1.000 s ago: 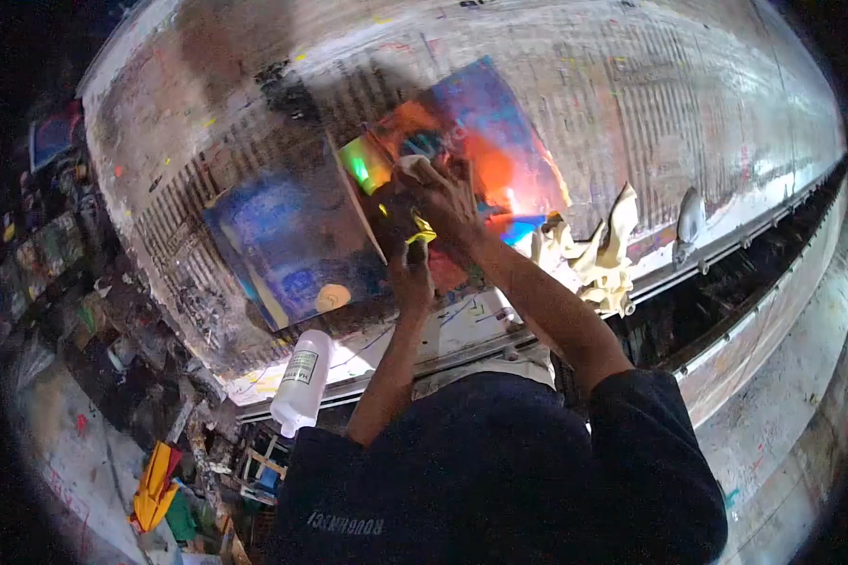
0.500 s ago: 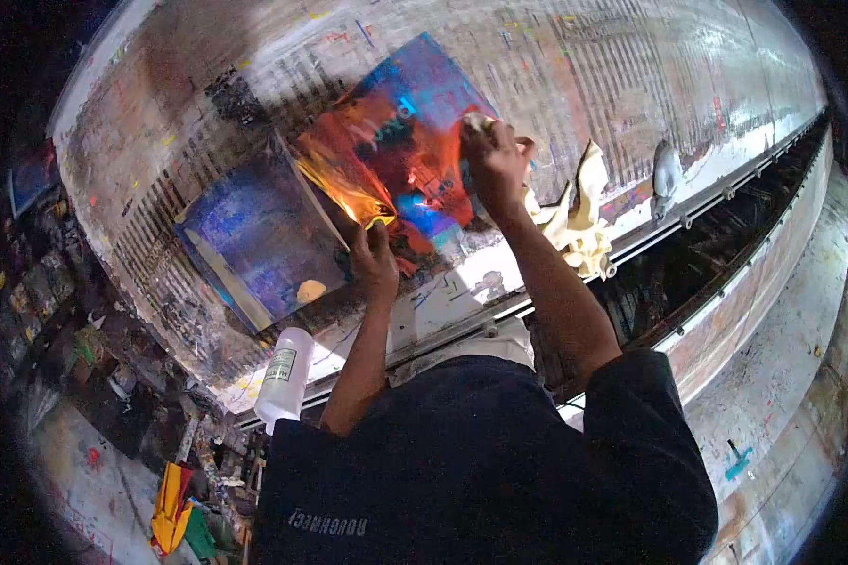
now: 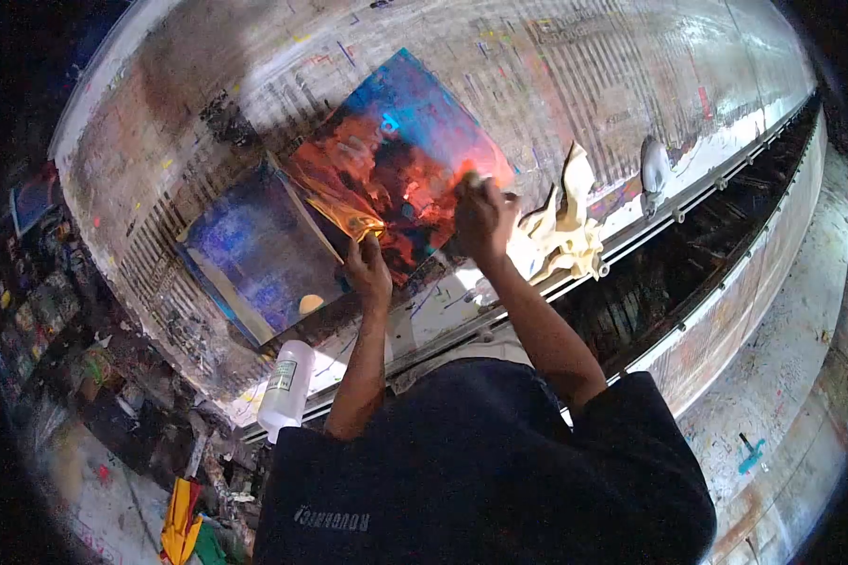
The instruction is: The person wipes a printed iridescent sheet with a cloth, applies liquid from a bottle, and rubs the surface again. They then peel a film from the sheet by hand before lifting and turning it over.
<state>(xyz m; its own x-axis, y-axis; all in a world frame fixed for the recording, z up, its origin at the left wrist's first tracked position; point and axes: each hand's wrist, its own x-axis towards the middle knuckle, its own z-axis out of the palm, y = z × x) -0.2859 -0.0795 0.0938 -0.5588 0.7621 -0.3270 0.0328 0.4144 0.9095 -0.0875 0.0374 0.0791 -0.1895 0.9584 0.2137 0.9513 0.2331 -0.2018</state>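
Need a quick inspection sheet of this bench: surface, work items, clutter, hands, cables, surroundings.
Surface: paint-stained table, streaked with dried colour, a metal rail along its near edge.
Work items: orange-and-blue painted sheet lying flat; blue-purple painted sheet beside it on the left, edges meeting.
Clutter: crumpled cream rags to the right of the sheets; white plastic bottle lying at the near table edge; small pale object further right, too blurred to identify.
Hands: left hand presses the near edge of the orange sheet; right hand presses a small pale wad onto it.
Cables: nothing seen.
Surroundings: paint-spattered floor on the right; packed supplies on the left.
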